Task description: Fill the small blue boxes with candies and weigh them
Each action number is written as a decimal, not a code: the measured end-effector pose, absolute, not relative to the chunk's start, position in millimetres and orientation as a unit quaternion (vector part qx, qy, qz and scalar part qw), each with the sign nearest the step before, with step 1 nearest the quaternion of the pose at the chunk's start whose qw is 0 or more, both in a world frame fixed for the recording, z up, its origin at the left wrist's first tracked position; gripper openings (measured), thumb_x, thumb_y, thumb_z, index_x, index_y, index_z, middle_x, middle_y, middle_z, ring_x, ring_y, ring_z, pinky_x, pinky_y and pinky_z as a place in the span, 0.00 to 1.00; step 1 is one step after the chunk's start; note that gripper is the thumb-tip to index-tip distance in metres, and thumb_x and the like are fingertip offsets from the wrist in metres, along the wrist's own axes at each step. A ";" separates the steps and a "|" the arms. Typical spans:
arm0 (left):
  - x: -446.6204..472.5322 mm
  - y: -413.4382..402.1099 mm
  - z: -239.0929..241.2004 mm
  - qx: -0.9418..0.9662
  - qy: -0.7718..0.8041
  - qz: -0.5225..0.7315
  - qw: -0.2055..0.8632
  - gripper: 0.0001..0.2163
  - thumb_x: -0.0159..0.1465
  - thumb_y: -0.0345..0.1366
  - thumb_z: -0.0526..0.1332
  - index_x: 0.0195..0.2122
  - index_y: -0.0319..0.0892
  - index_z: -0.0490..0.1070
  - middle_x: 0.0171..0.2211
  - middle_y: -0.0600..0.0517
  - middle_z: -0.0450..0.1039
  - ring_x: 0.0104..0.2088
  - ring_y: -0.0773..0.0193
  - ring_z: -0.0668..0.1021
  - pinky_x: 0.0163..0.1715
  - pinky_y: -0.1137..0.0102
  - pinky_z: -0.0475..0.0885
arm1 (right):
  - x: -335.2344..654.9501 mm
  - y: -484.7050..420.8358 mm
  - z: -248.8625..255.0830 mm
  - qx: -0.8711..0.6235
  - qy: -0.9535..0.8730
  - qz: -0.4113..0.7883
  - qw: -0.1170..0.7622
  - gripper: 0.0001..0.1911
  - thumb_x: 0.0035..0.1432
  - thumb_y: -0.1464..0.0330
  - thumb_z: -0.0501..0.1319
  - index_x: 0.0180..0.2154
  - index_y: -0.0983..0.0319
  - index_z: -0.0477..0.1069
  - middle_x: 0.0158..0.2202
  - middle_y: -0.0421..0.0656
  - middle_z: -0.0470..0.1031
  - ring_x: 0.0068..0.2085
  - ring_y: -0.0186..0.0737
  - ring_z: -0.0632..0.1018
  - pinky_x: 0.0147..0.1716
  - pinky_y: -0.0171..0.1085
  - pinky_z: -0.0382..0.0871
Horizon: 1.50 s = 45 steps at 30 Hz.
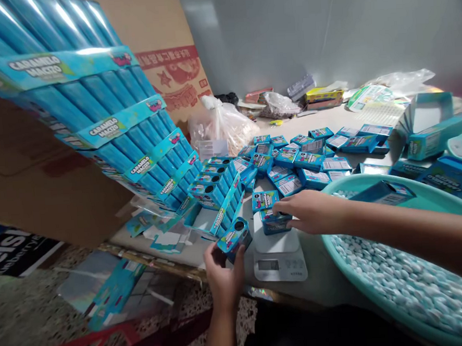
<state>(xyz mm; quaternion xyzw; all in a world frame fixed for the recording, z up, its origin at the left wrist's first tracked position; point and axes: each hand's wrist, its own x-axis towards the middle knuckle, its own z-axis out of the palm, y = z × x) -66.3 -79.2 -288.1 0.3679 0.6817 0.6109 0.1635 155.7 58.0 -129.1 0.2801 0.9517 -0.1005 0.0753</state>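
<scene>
- Fingers and thumb of the left hand (224, 280) are clamped on the sides of a small box (234, 238), held in the air just beside the tray; gripping the sides leaves its printed face and end uncovered.
- Thumb and fingers of the right hand (309, 212) are closed on one end of a second box (275, 223), above the plate of the scale (281, 266); I cannot tell whether it rests there or is slightly raised.
- The scale sits near the table's front edge, probably so both hands reach it easily and its display faces the person.
- Boxes stand packed side by side in the tray (203, 220), which seems to keep them upright.
- Full trays (107, 131) rise in a leaning stack at the left, apparently to save table room.
- Loose boxes (312, 160) lie heaped behind the scale, within reach.
- Candies (414, 287) fill the basin (330, 255), whose raised rim likely stops them rolling away.
</scene>
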 end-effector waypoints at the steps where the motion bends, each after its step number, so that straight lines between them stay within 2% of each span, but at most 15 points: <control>1: -64.4 -75.0 -291.0 0.372 0.676 0.615 0.164 0.28 0.57 0.45 0.71 0.54 0.40 0.65 0.46 0.40 0.78 0.44 0.53 0.83 0.44 0.61 0.80 | 159.7 54.6 -125.4 0.276 0.956 -0.082 0.063 0.18 0.63 0.70 0.60 0.54 0.60 0.71 0.47 0.48 0.80 0.39 0.45 0.81 0.32 0.39 0.64; 3: -62.6 -66.3 -297.5 0.394 0.679 0.603 0.145 0.27 0.59 0.43 0.70 0.56 0.39 0.65 0.48 0.38 0.77 0.47 0.52 0.83 0.46 0.60 0.79 | 173.1 47.4 -116.9 0.279 0.959 -0.040 0.021 0.16 0.65 0.66 0.60 0.53 0.60 0.72 0.48 0.48 0.79 0.38 0.45 0.81 0.31 0.39 0.66; 6: -62.6 -57.2 -307.4 0.440 0.698 0.561 0.073 0.25 0.57 0.42 0.71 0.53 0.39 0.68 0.46 0.39 0.77 0.46 0.49 0.82 0.48 0.56 0.78 | 207.5 39.6 -107.3 0.330 0.943 0.002 -0.030 0.16 0.66 0.61 0.60 0.53 0.57 0.73 0.50 0.47 0.79 0.41 0.49 0.82 0.32 0.42 0.70; 9: -61.9 -54.0 -312.3 0.466 0.716 0.520 0.019 0.25 0.55 0.43 0.72 0.50 0.40 0.68 0.44 0.42 0.75 0.44 0.50 0.81 0.45 0.56 0.78 | 252.8 38.0 -111.5 0.422 0.907 -0.005 0.018 0.17 0.64 0.57 0.61 0.52 0.55 0.73 0.49 0.46 0.80 0.42 0.53 0.82 0.36 0.48 0.73; 13: -59.7 -51.5 -309.1 0.476 0.715 0.512 -0.001 0.28 0.55 0.44 0.73 0.52 0.39 0.66 0.44 0.44 0.73 0.42 0.55 0.79 0.40 0.61 0.78 | 296.9 33.8 -139.6 0.444 0.884 -0.102 0.103 0.23 0.59 0.57 0.65 0.54 0.54 0.73 0.52 0.48 0.78 0.46 0.56 0.80 0.45 0.53 0.73; 16: -58.4 -49.8 -305.5 0.516 0.694 0.501 -0.039 0.31 0.56 0.43 0.73 0.56 0.37 0.64 0.50 0.40 0.71 0.51 0.51 0.78 0.51 0.57 0.76 | 300.9 25.2 -162.1 0.445 0.871 -0.173 0.116 0.28 0.57 0.57 0.66 0.59 0.55 0.71 0.54 0.51 0.74 0.48 0.57 0.79 0.47 0.53 0.73; 18: -58.0 -49.9 -304.5 0.539 0.679 0.495 -0.056 0.32 0.56 0.41 0.72 0.59 0.37 0.62 0.53 0.38 0.69 0.56 0.48 0.75 0.58 0.54 0.71 | 295.9 20.3 -172.5 0.456 0.867 -0.178 0.097 0.27 0.57 0.57 0.65 0.58 0.56 0.72 0.51 0.52 0.73 0.48 0.58 0.78 0.47 0.55 0.72; 20: -58.6 -51.1 -304.5 0.555 0.656 0.506 -0.069 0.31 0.58 0.38 0.71 0.60 0.37 0.61 0.54 0.37 0.68 0.58 0.49 0.74 0.60 0.53 0.71 | 292.5 18.3 -179.4 0.463 0.865 -0.183 0.066 0.24 0.58 0.57 0.64 0.55 0.57 0.74 0.49 0.51 0.73 0.46 0.57 0.78 0.47 0.54 0.71; 26: -65.3 -57.2 -299.5 0.606 0.565 0.536 -0.164 0.28 0.58 0.28 0.66 0.58 0.38 0.58 0.55 0.38 0.64 0.59 0.51 0.73 0.57 0.51 0.74 | 304.8 20.8 -189.8 0.461 0.860 -0.216 -0.014 0.12 0.61 0.60 0.61 0.43 0.58 0.77 0.42 0.47 0.74 0.37 0.46 0.78 0.39 0.46 0.71; 30: -65.9 -58.9 -281.6 0.599 0.550 0.539 -0.216 0.22 0.57 0.30 0.64 0.51 0.42 0.59 0.49 0.43 0.65 0.55 0.50 0.75 0.56 0.47 0.74 | 307.7 18.8 -187.5 0.452 0.864 -0.219 -0.046 0.11 0.63 0.64 0.60 0.42 0.58 0.79 0.40 0.48 0.77 0.37 0.44 0.78 0.40 0.43 0.71; 33: -61.8 -55.9 -259.4 0.617 0.515 0.536 -0.258 0.22 0.55 0.31 0.64 0.49 0.45 0.59 0.45 0.46 0.65 0.50 0.52 0.76 0.53 0.46 0.75 | 304.0 17.2 -182.0 0.466 0.859 -0.210 -0.033 0.12 0.65 0.67 0.58 0.42 0.60 0.81 0.40 0.49 0.79 0.36 0.43 0.78 0.41 0.42 0.71; 38: -58.0 -44.7 -229.1 0.652 0.445 0.539 -0.295 0.21 0.53 0.31 0.63 0.47 0.46 0.60 0.42 0.47 0.67 0.44 0.53 0.79 0.49 0.48 0.77 | 302.4 19.5 -174.8 0.473 0.862 -0.180 -0.016 0.13 0.66 0.66 0.58 0.43 0.59 0.82 0.40 0.48 0.82 0.37 0.42 0.80 0.42 0.41 0.72; 45: -73.3 -43.6 -236.3 0.613 0.469 0.570 -0.282 0.16 0.58 0.32 0.61 0.48 0.42 0.63 0.43 0.44 0.66 0.43 0.53 0.79 0.44 0.51 0.78 | 309.5 30.4 -162.7 0.460 0.880 -0.117 0.019 0.13 0.68 0.66 0.57 0.42 0.58 0.82 0.43 0.49 0.83 0.41 0.45 0.81 0.42 0.43 0.71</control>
